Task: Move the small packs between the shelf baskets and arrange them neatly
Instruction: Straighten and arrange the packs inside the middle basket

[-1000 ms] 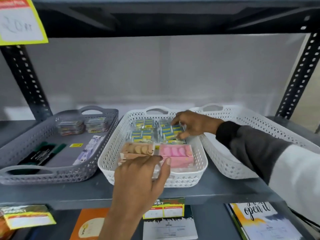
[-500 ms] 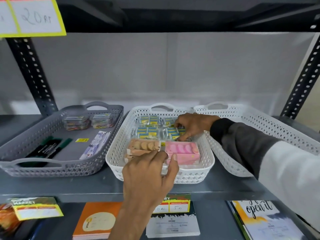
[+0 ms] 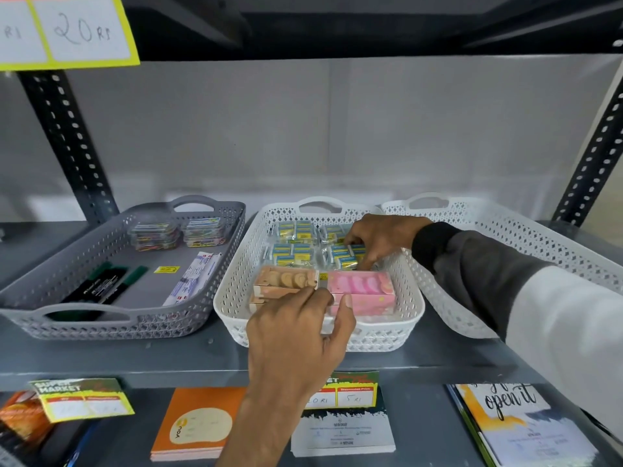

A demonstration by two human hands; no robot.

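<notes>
The middle white basket [image 3: 381, 342] holds several small blue-and-yellow packs [image 3: 293, 251] at the back. A brown biscuit box [image 3: 286, 279] and a pink box [image 3: 360, 284] lie across its front. My left hand [image 3: 293, 338] reaches over the front rim, fingertips on the brown box's edge and thumb against the pink box, holding nothing that I can make out. My right hand [image 3: 381, 237] comes in from the right with a dark cuff and white sleeve. Its fingers are curled down and pinched on a small pack at the right rear, which they partly hide.
To the right stands a second white basket [image 3: 505, 230], crossed by my forearm. The grey basket [image 3: 101, 325] on the left holds two clear clip boxes [image 3: 155, 234], black markers [image 3: 108, 284] and a paper pack. Black perforated posts frame the shelf. Notebooks lie on the shelf below.
My left hand has moved forward from the front rim onto the two boxes. My right hand has shifted slightly toward the front among the small packs.
</notes>
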